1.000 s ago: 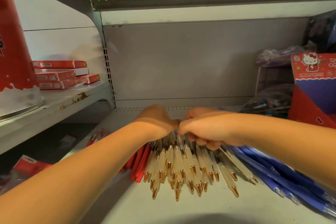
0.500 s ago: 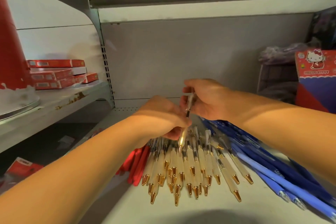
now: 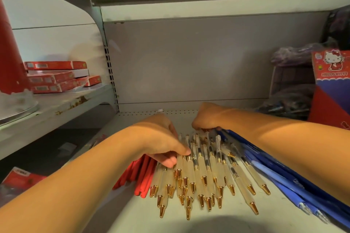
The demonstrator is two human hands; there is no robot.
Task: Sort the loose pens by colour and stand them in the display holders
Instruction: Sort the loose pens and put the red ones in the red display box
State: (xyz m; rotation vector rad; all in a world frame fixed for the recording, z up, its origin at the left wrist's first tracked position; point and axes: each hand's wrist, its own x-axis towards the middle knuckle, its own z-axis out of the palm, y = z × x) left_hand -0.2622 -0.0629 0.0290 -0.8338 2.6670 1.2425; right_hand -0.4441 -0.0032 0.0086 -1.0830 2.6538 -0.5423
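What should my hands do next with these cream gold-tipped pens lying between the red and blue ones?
Probably squeeze the cream pens together into one bundle. They lie fanned on the shelf, apart from the red pens and the blue pens. The left hand pinches their left edge, and the right hand sits curled at their far ends.

A shop: metal shelving (image 3: 189,221) is holding bulk pens (image 3: 206,172), red boxes (image 3: 55,76) left, a cartoon-cat display box (image 3: 331,66) right.

Left hand (image 3: 159,138) and right hand (image 3: 206,117) are bare, as are both forearms (image 3: 284,143).
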